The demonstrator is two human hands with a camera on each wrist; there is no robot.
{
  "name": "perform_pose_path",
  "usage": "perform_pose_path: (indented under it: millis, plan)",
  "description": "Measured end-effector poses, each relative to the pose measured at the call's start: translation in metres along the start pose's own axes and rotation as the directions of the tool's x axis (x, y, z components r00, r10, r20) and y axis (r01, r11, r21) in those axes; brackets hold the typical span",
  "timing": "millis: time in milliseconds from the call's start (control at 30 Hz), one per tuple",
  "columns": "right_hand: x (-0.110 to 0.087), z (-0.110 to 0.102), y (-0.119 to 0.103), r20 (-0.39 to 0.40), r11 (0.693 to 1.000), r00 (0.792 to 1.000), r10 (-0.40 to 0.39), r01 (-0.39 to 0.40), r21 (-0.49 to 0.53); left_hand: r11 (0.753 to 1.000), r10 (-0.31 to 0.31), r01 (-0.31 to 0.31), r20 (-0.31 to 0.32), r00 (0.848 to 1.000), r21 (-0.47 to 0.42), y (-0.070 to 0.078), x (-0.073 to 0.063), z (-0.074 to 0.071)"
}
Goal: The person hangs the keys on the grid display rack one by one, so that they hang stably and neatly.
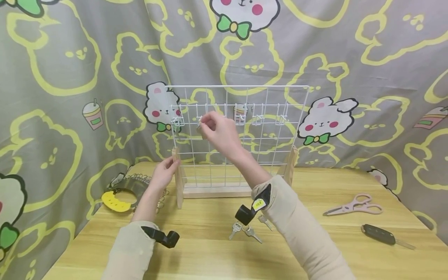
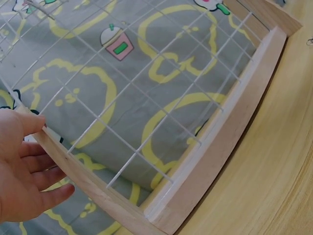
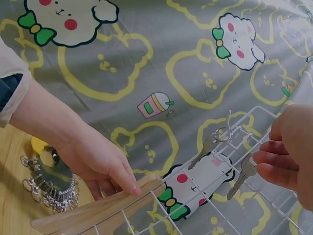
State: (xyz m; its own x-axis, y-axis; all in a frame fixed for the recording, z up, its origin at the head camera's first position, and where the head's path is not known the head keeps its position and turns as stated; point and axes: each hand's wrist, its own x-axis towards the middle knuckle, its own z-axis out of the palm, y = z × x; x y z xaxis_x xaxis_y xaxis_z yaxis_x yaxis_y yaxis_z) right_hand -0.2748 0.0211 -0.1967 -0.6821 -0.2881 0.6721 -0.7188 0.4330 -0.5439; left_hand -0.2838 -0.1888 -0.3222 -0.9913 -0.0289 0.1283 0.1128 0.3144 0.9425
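A white wire grid rack on wooden feet stands upright on the table, with several white hooks in a row across its upper part. With thumb and fingers on either side, my left hand holds the rack's left wooden post. My right hand pinches a silver key by its top, close to a hook on the left half of the grid. Another key hangs by its ring from the leftmost hook. The right fingertips partly hide the held key's head.
Several loose keys lie in front of the rack, partly under my right forearm. Pink-handled scissors and a black car key lie to the right. At left sits a dark band with many metal rings and a yellow piece.
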Motion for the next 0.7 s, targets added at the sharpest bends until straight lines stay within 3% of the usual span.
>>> perform_pose_path:
  millis: [267,567,700]
  plan:
    - [-0.026,-0.009,0.01,0.071,0.994,0.997,0.04,-0.047,0.098,1.0,0.001,-0.001,0.0,1.0,0.006,0.001,-0.001,0.0]
    - [-0.067,-0.015,0.04,0.144,0.97,0.979,0.145,-0.169,0.173,1.0,0.006,-0.006,0.002,1.0,0.005,0.002,0.0,0.0]
    - [-0.088,-0.015,0.058,0.168,0.969,0.972,0.165,-0.192,0.157,1.0,0.005,-0.005,-0.001,1.0,0.01,0.0,0.001,0.0]
